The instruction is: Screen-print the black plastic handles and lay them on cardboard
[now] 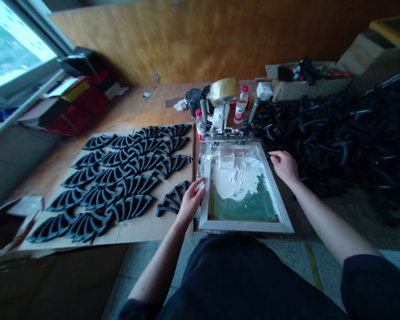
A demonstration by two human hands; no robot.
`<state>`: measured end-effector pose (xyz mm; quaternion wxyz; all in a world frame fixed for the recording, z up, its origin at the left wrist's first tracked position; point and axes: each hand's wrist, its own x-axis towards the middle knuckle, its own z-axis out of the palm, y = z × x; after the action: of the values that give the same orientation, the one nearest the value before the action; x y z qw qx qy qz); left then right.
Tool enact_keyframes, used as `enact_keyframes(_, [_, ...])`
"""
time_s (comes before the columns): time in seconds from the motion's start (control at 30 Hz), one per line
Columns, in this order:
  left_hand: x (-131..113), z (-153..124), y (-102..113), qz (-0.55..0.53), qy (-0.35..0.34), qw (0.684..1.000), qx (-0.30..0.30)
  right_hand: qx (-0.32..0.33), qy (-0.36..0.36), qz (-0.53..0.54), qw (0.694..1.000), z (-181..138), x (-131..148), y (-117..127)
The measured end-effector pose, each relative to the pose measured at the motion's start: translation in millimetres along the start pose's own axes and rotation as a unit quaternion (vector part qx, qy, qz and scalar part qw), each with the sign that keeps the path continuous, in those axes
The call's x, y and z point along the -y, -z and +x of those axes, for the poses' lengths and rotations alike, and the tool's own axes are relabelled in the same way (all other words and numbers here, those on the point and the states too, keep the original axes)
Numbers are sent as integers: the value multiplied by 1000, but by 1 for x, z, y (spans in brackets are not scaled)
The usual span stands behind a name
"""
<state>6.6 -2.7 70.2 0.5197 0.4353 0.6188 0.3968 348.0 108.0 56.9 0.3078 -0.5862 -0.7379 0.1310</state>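
A screen-printing frame (246, 226) with a pale metal border lies in front of me, its green mesh (240, 209) partly covered with thick white ink (240, 178). My left hand (190, 202) is at the frame's left edge, with thumb and fingers apart; whether they touch the border is unclear. To the right of the frame is my right hand (284, 166), its fingers drawn together by a dark spot near the black parts. What they pinch, if anything, is too small to make out. A clear block (227, 155) stands over the mesh's far end, below a metal clamp (225, 137).
Left, a cardboard sheet (126, 233) carries rows of curved black handles (133, 206). A large heap of black handles (333, 129) fills the right side. Behind the clamp stand red-capped bottles (241, 106), a black tub (194, 101) and a tape roll (224, 91).
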Motion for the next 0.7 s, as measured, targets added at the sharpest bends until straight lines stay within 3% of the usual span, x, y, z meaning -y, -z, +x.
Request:
enact_keyframes(0.07, [28, 7, -6, 15, 31, 999, -5, -23, 13, -21, 999, 16, 20, -9])
enact_keyframes(0.13, [46, 15, -11, 41, 50, 998, -8, 1, 70, -54, 996, 29, 53, -27])
enact_keyframes(0.27, [59, 24, -11, 74, 73, 995, 3, 144, 108, -107, 978, 28, 104, -58])
enact_keyframes(0.37, [59, 25, -9, 93, 64, 994, -8, 225, 152, -108, 956, 1, 107, -61])
enact_keyframes(0.53, [59, 24, -10, 105, 59, 992, -22, 303, 308, -43, 901, -35, 87, -36])
enact_keyframes(0.6, [57, 24, -11, 104, 61, 993, -19, 328, 307, -38, 893, -32, 85, -31])
enact_keyframes(0.7, [54, 23, -11, 97, 60, 993, -15, 284, 256, -40, 923, -27, 89, -38])
